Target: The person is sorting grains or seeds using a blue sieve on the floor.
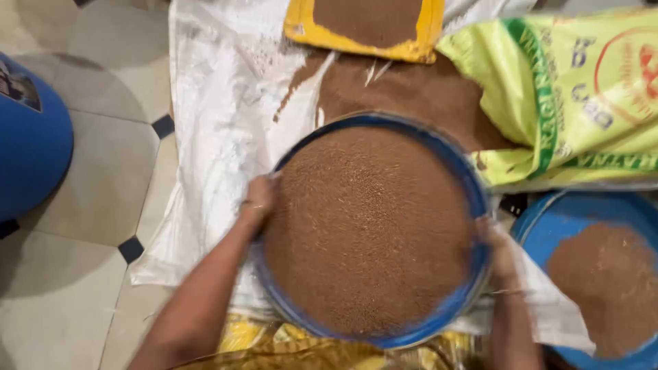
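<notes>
Round blue sieve (473, 188) of brown grain (367, 229) sits at frame centre, between both hands. Left hand (259, 199) grips its left rim; right hand (499, 250) clasps the right rim. Beyond, upper frame: loose grain heap (411, 89) on white sack (219, 103).

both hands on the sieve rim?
Yes, the left hand and right hand each grip opposite sides of the round blue sieve full of brown grain.
</notes>
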